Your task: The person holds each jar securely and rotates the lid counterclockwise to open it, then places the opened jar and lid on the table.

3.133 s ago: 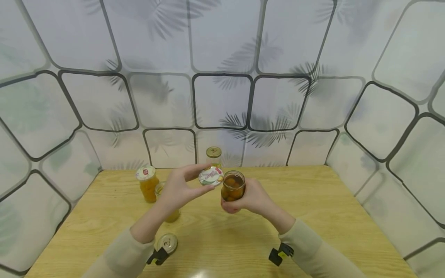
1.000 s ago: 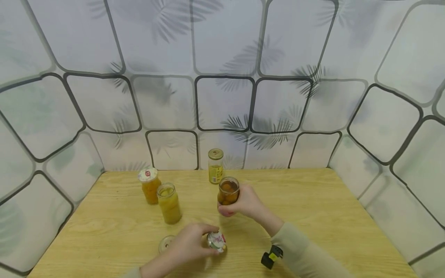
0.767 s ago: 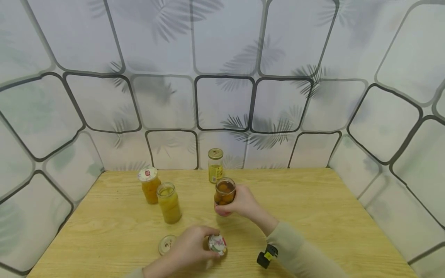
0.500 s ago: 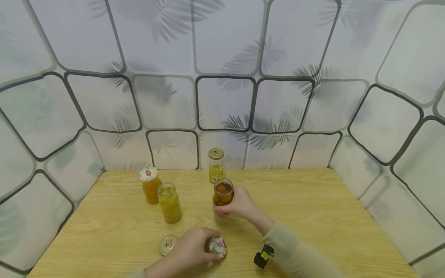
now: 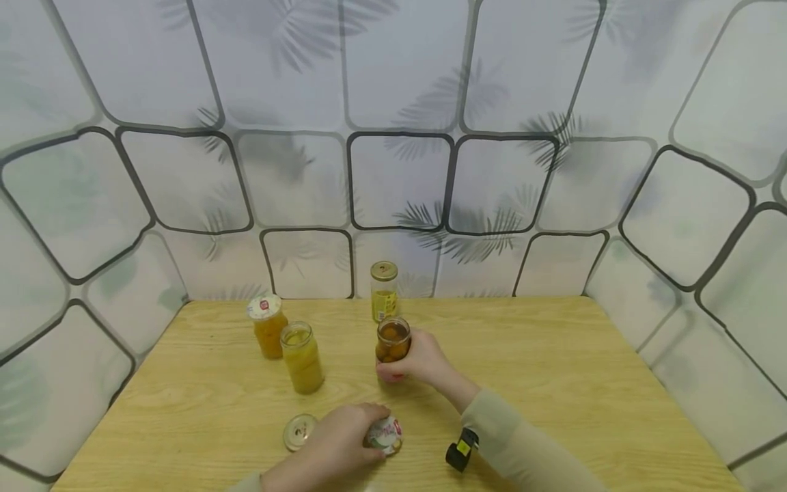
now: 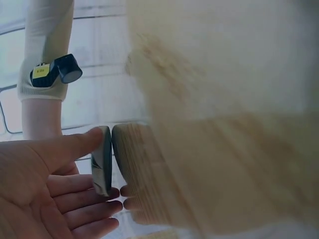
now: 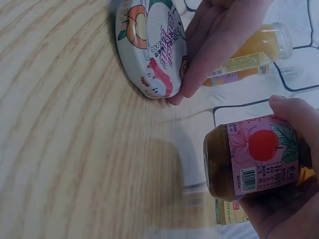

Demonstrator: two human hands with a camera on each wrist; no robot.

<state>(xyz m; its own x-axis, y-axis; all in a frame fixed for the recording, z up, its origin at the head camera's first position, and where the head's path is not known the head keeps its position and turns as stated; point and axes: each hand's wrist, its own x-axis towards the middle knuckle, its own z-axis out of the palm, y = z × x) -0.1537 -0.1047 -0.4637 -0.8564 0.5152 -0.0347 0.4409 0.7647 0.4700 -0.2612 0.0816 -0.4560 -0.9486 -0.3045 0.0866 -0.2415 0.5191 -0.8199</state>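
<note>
My left hand (image 5: 344, 437) holds a round lid (image 5: 384, 435) with a printed fruit pattern, its thumb and fingers at the rim. In the left wrist view that lid (image 6: 102, 162) is edge-on, right at the table top, close to its own reflection. My right hand (image 5: 427, 362) grips an uncapped glass jar (image 5: 393, 342) of round brown fruit in dark liquid. The right wrist view shows the jar's pink label (image 7: 264, 152) with a red fruit and a barcode; a small gap seems to part its base from the table.
On the left stand an uncapped jar of yellow fruit (image 5: 303, 362) and a capped jar of orange fruit (image 5: 269, 335). A gold-lidded jar (image 5: 384, 294) stands behind the held one. A loose gold lid (image 5: 300, 432) lies beside my left wrist on the wooden table (image 5: 553, 383).
My left hand has brought the patterned lid from beside the jar mouth down to the front of the table. My right hand has lowered the brown-fruit jar and shifted it slightly left.
</note>
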